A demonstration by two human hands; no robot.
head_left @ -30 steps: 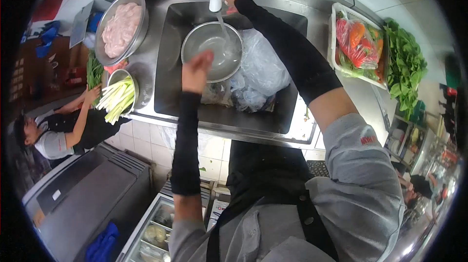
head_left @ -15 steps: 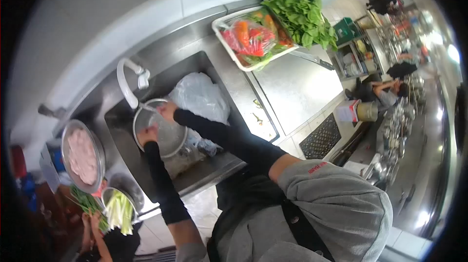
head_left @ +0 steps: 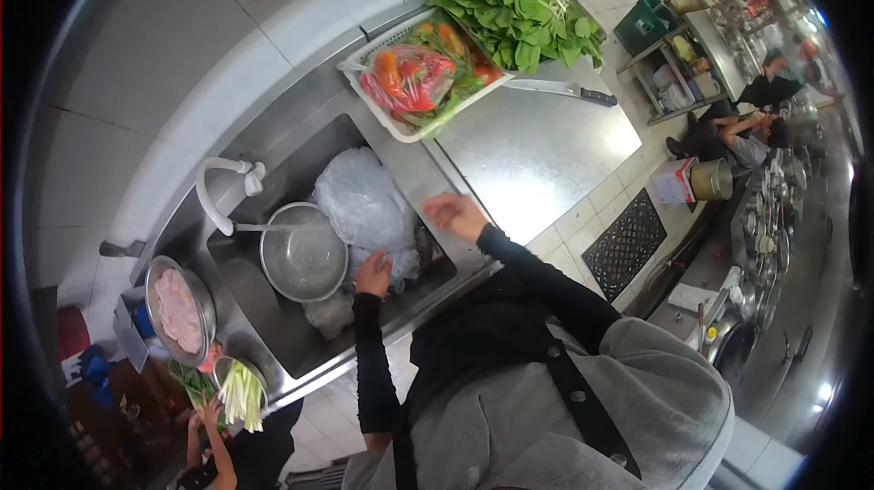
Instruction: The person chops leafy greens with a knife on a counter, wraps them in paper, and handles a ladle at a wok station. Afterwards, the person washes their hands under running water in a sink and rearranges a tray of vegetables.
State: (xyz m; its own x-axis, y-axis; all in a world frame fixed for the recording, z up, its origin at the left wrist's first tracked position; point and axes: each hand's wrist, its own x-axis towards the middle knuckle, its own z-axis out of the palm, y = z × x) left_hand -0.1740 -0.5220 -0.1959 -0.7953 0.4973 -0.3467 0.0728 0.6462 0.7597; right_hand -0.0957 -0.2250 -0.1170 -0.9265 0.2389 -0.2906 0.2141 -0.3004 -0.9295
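My left hand (head_left: 373,274) hovers over the near side of the sink, beside the bowl and the crumpled plastic; it looks empty, fingers loosely apart. My right hand (head_left: 453,217) is above the metal strip between sink and worktop, fingers loosely bent and nothing seen in them. In the sink (head_left: 273,331) stands a round metal bowl (head_left: 305,267) with water in it. From the white faucet (head_left: 214,199) a thin stream runs into this bowl. A clear plastic bag (head_left: 360,199) fills the sink's far right part, with more crumpled plastic below.
A white basket (head_left: 414,133) of bagged peppers, leafy greens (head_left: 519,12) and a knife (head_left: 564,89) lie around the steel worktop (head_left: 537,153). Left of the sink are a bowl of pale meat (head_left: 179,308) and cut green stalks (head_left: 241,394), near another person's hands (head_left: 209,413).
Both hands have left the bowl and moved right, my right hand farther, over the counter edge. The view has shifted slightly. Water keeps running into the bowl.
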